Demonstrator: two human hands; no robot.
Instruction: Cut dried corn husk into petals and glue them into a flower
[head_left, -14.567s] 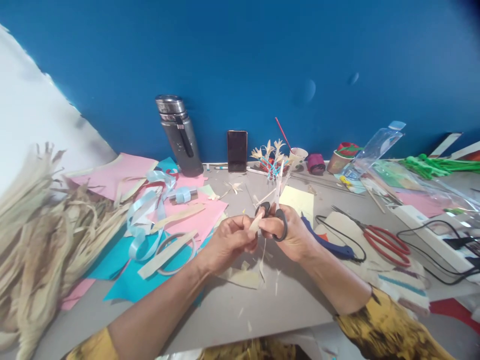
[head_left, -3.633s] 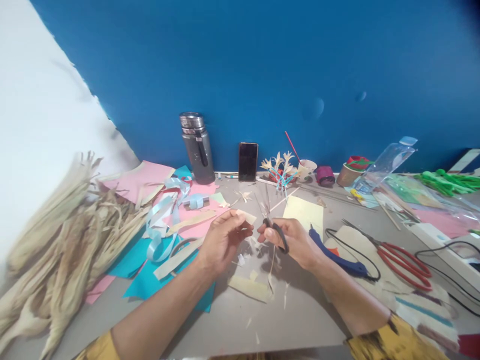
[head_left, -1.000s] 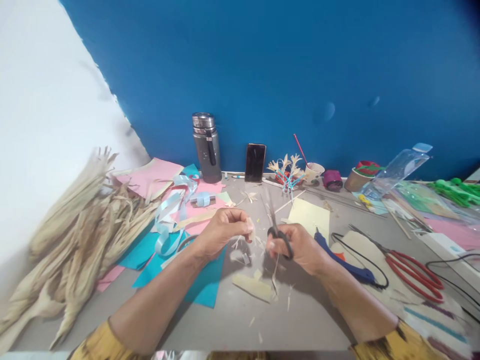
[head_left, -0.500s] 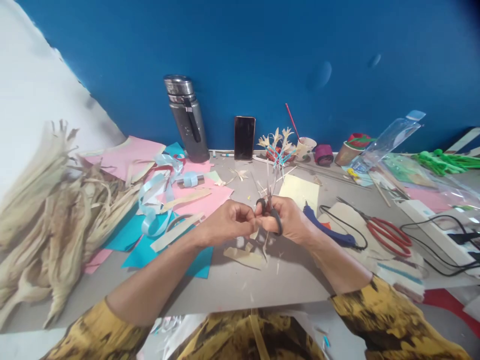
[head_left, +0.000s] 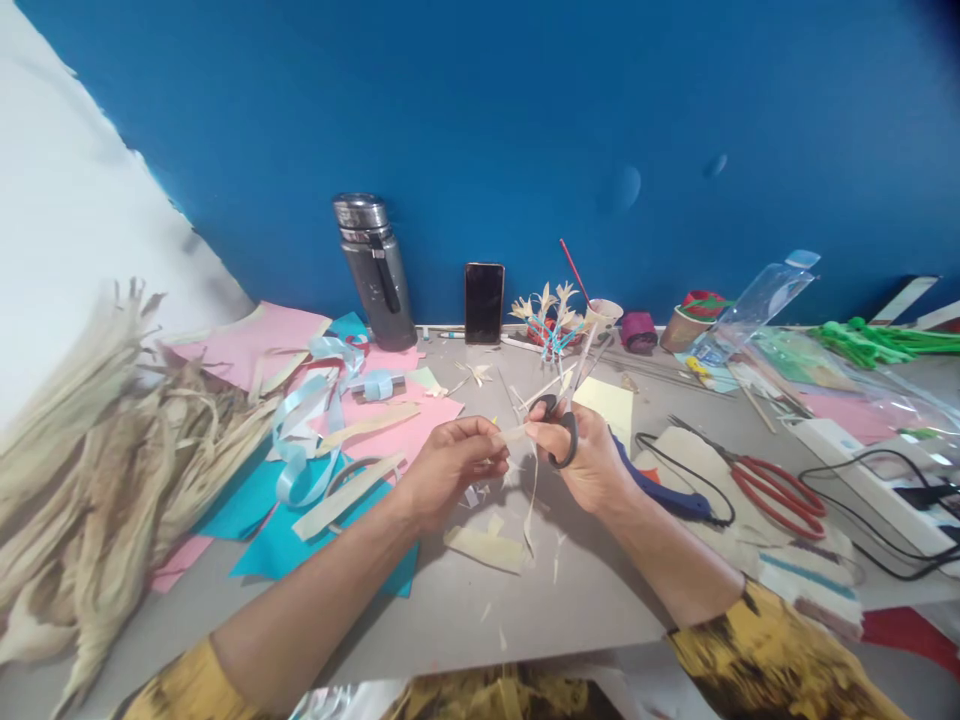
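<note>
My left hand (head_left: 455, 465) pinches one end of a small pale strip of corn husk (head_left: 514, 434) between thumb and fingers. The strip's other end meets the thumb of my right hand (head_left: 596, 465). Black-handled scissors (head_left: 566, 440) sit in that right hand, fingers through the loops, blades pointing up and away from me. Below the hands, a cut husk piece (head_left: 484, 550) and a thin husk strip (head_left: 531, 520) lie on the grey table (head_left: 540, 620). Husk flowers with blue stems (head_left: 553, 310) stand behind the scissors.
Dried corn husks (head_left: 112, 500) heap up at left, beside teal paper (head_left: 259, 545) and light blue ribbon (head_left: 289, 480). A flask (head_left: 375, 280) and phone (head_left: 484, 305) stand by the wall. At right are a blue glue gun (head_left: 660, 490), red-handled scissors (head_left: 780, 495) and a power strip (head_left: 870, 480).
My hands have moved slightly apart, and the husk strip now shows between them. The scissors have tilted to the right. The whole view has shifted, so the scene sits lower.
</note>
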